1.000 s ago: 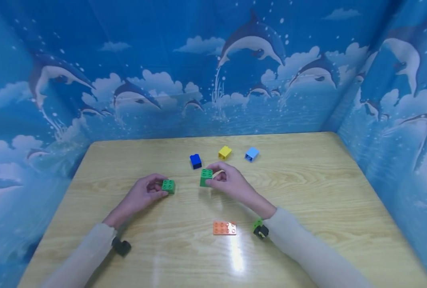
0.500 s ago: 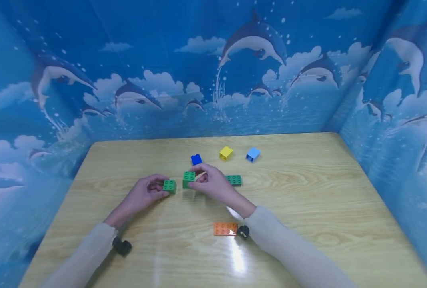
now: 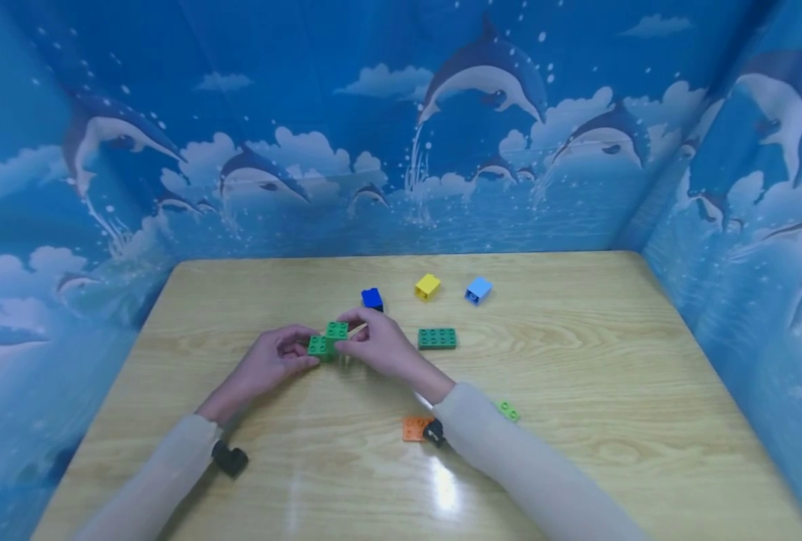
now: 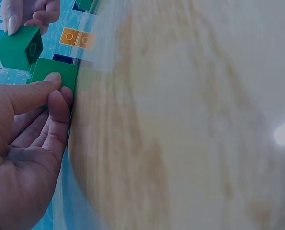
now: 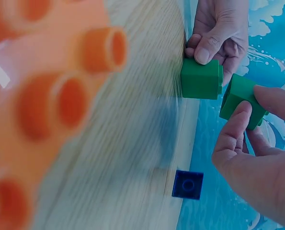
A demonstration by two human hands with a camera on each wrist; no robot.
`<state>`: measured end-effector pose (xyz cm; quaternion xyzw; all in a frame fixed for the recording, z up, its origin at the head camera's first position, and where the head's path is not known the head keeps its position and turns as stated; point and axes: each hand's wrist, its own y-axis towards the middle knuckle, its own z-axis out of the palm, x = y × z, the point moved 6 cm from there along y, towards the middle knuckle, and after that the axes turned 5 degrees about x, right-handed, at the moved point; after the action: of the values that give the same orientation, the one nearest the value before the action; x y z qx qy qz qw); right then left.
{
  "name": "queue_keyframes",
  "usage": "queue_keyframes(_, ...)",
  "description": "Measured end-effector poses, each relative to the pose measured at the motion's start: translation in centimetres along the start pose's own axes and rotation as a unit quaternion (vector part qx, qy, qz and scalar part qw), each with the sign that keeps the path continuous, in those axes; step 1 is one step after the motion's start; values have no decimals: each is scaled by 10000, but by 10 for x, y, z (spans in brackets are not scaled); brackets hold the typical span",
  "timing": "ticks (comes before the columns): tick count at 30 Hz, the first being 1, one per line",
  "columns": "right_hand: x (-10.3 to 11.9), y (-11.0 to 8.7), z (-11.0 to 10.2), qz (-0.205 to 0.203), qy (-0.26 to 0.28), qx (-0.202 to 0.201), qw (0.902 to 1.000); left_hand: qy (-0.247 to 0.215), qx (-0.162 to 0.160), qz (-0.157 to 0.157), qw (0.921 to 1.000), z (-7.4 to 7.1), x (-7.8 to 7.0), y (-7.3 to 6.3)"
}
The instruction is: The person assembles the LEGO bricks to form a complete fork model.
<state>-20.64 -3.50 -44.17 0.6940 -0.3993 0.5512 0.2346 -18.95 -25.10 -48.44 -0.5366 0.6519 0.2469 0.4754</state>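
My left hand [image 3: 269, 364] pinches a green toy brick [image 3: 316, 348] by its sides on the wooden table, studs facing up. Between thumb and fingers, my right hand [image 3: 384, 349] holds a second green toy brick [image 3: 337, 330] raised just above and beside the first one. In the right wrist view this second brick [image 5: 239, 98] is tilted, its hollow underside edge right at the studs of the left hand's brick [image 5: 199, 79]. From the left wrist view, the right hand's brick [image 4: 20, 49] overlaps the stud side of the other.
Behind the hands lie a dark blue brick [image 3: 372, 297], a yellow brick [image 3: 427, 287] and a light blue brick [image 3: 478, 290]. A dark green long brick [image 3: 437, 338] sits to the right. Nearer, the right forearm partly covers an orange brick [image 3: 414, 429] and a lime brick [image 3: 508, 410].
My right hand has carried its green brick leftward to the left hand's brick, uncovering the dark green long brick. The left hand has stayed in place, still pinching its brick.
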Motion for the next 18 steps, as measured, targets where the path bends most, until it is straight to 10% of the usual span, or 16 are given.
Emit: queue_keyframes(18, 11, 15, 23, -330, -260, -186, 9989, -58, -6, 220, 9997, -2, 0, -1)
